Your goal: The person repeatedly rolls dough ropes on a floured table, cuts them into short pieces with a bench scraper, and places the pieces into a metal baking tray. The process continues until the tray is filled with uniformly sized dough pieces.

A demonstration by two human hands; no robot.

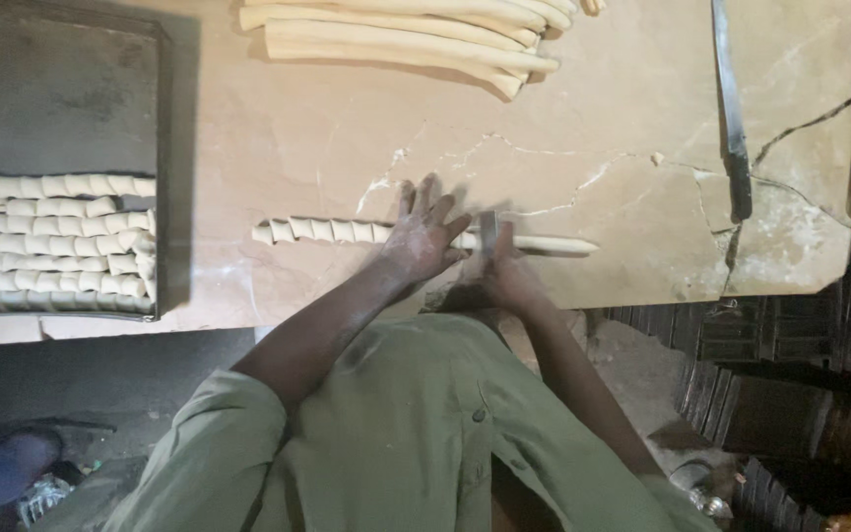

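A long rope of pale dough (534, 242) lies across the stone counter (593, 128); its left part (322, 231) is cut into several short pieces lying in a row. My left hand (421, 236) rests flat on the rope, fingers spread, just right of the cut pieces. My right hand (504, 266) grips a small metal scraper (488, 230) held upright on the rope beside the left hand. Both hands are dusted with flour.
A dark baking tray (51, 89) at the left holds rows of cut dough pieces (51, 241). More uncut dough ropes (406, 34) lie at the top of the counter. A long knife (731, 108) lies at the right, near cracks in the stone.
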